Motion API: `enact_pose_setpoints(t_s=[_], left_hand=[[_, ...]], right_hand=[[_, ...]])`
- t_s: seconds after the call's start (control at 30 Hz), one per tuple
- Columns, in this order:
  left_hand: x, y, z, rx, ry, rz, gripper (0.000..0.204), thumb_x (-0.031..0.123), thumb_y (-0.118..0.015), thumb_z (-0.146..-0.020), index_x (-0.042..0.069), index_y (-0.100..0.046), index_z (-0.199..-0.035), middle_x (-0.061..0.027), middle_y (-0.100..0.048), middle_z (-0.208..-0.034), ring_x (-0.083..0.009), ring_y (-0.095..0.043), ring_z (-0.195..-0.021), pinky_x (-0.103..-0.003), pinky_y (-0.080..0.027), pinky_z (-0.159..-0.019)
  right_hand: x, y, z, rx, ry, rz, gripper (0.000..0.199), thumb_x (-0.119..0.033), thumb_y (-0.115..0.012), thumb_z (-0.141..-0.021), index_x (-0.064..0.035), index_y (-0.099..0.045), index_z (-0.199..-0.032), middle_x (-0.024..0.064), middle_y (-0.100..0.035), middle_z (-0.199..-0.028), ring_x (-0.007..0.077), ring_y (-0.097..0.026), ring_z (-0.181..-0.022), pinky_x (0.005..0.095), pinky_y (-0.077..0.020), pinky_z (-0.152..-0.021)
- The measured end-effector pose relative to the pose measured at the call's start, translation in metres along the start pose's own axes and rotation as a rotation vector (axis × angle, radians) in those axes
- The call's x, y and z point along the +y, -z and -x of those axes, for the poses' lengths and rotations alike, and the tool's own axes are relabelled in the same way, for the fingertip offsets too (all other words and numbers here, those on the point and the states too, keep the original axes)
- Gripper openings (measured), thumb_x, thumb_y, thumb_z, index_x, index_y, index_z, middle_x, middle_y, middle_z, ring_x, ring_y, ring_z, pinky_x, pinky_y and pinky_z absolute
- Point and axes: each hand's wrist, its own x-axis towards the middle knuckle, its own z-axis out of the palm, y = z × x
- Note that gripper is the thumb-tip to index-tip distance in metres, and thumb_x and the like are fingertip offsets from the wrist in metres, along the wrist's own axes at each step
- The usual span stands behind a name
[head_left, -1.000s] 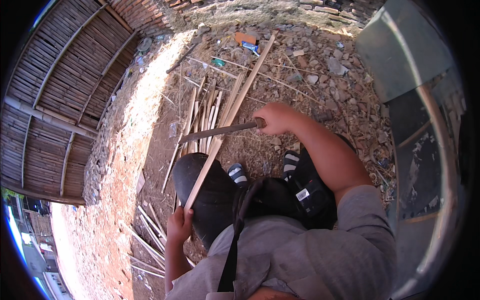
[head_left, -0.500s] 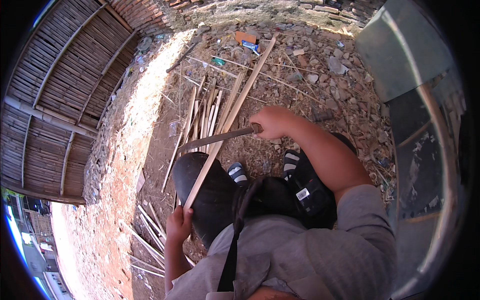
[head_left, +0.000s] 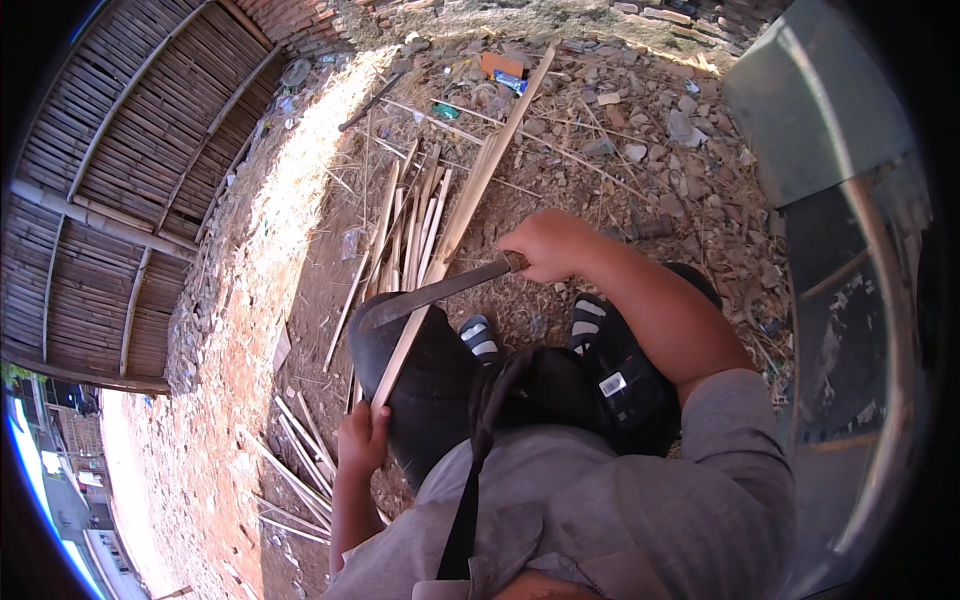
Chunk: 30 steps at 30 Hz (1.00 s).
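Far left, up and away from the left hand (head_left: pixel 363 438): one slatted wall (head_left: pixel 120 130). Just left of that hand, on the ground, one scatter of pale offcuts (head_left: pixel 303 448), several, overlapping, exact count not possible.

Left hand, one: closed, thumb and fingers pinching the near end of one long pale strip (head_left: pixel 458 228). Strip slants from this grip over one dark-clad left knee (head_left: pixel 415 365), on past the right hand's left side, far end well beyond both hands.

Ahead of the left hand, left of the strip: one bundle of thin slats (head_left: pixel 398 232), more than five, overlap prevents a full count.

Between the hands: one curved knife (head_left: pixel 440 291), blade across the strip, tip end above the knee. Depth of any cut cannot be told. Below the right hand, two striped sandals (head_left: pixel 479 338). Well ahead of it, one green scrap (head_left: pixel 446 111) and one blue wrapper (head_left: pixel 510 82).

Right hand (head_left: pixel 550 245), one: fist wrapped round the knife's handle. Nearer the body, one black case (head_left: pixel 635 395) with one white label. Far right, one grey panel (head_left: pixel 820 110).
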Motion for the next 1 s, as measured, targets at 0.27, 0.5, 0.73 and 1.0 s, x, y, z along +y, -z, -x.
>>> enact_pose_setpoints(t_s=[0.27, 0.5, 0.73, 1.0], left_hand=[[0.0, -0.004, -0.001, 0.026, -0.005, -0.02, 0.049, 0.046, -0.058, -0.098, 0.002, -0.048, -0.079, -0.0268, -0.059, -0.069, -0.0521, -0.058, -0.068, -0.058, -0.041, -0.059], [0.003, -0.001, -0.003, -0.027, 0.043, -0.012, 0.048, 0.045, -0.058, -0.099, 0.002, -0.048, -0.082, -0.0277, -0.06, -0.072, -0.0524, -0.06, -0.074, -0.059, -0.043, -0.063], [0.008, -0.002, -0.006, 0.013, -0.002, -0.06, 0.044, 0.04, -0.056, -0.1, 0.002, -0.049, -0.082, -0.0279, -0.061, -0.072, -0.0523, -0.06, -0.073, -0.059, -0.044, -0.064], [0.011, 0.003, -0.01, -0.026, -0.031, -0.061, 0.043, 0.039, -0.056, -0.1, 0.001, -0.05, -0.082, -0.0279, -0.06, -0.069, -0.0525, -0.06, -0.069, -0.06, -0.043, -0.06]], right_hand=[[0.006, 0.0, 0.0, 0.035, -0.064, -0.066, 0.021, -0.03, -0.075, -0.078, -0.0149, -0.066, -0.09, 0.0117, -0.068, -0.083, 0.0363, -0.068, -0.084, 0.051, -0.0524, -0.07], [0.016, -0.011, -0.006, 0.036, -0.012, 0.017, 0.021, -0.028, -0.074, -0.077, -0.0155, -0.066, -0.092, 0.0116, -0.068, -0.082, 0.0355, -0.069, -0.085, 0.0516, -0.0531, -0.071], [0.015, -0.014, -0.01, 0.1, 0.008, 0.005, 0.018, -0.024, -0.074, -0.077, -0.0156, -0.066, -0.091, 0.0121, -0.067, -0.08, 0.0359, -0.069, -0.084, 0.0519, -0.0538, -0.071], [0.023, 0.002, -0.001, 0.099, -0.088, 0.034, 0.017, -0.026, -0.075, -0.077, -0.0163, -0.066, -0.087, 0.0085, -0.067, -0.077, 0.0346, -0.068, -0.079, 0.0503, -0.0517, -0.066]])
